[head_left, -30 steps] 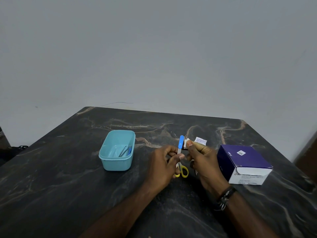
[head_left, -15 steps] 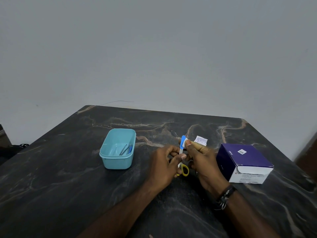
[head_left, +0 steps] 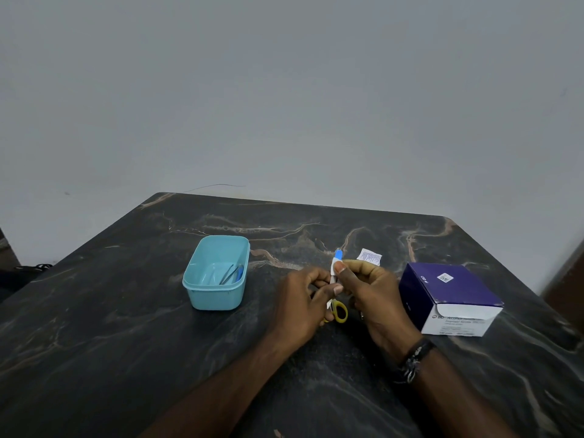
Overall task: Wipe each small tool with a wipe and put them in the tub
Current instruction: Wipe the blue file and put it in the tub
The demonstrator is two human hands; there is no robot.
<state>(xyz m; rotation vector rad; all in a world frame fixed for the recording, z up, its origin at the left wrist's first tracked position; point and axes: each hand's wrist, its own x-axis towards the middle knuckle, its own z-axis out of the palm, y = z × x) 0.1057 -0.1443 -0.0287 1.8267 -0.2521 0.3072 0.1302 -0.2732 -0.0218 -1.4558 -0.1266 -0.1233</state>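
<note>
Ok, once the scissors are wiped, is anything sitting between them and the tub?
Nothing visible. The scissors are in both hands, and the stretch of table between them and the tub on their left is bare. The tub is open-topped, with thin tools already inside.

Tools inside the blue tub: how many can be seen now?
2, it seems: thin metal tweezers and a blue-handled tool, both against the right wall of the tub. Others may be hidden.

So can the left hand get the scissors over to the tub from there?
Probably yes. The left hand grips the scissors, and the table shows bare between it and the open tub; the right hand, pinching the wipe, must release first.
</note>
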